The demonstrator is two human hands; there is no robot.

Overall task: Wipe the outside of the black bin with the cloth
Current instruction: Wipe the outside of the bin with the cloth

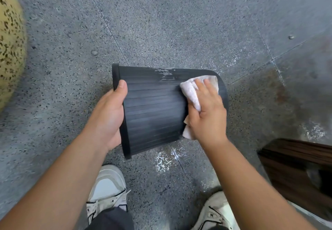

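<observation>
A black ribbed bin (152, 111) is held on its side above the floor, its rim to the left and its base to the right. My left hand (109, 114) grips the rim, thumb lying on the outer wall. My right hand (206, 111) presses a crumpled white cloth (191, 93) against the bin's wall near the base, fingers spread over it. A pale smear of residue (166, 74) shows on the bin's upper edge, just left of the cloth.
Grey speckled floor (161, 23) lies all around, with white wet patches (164, 159) under the bin. A dark wooden piece of furniture (296, 167) stands at the right. A yellow spotted object (9, 41) is at the left edge. My two white shoes (107, 188) are below.
</observation>
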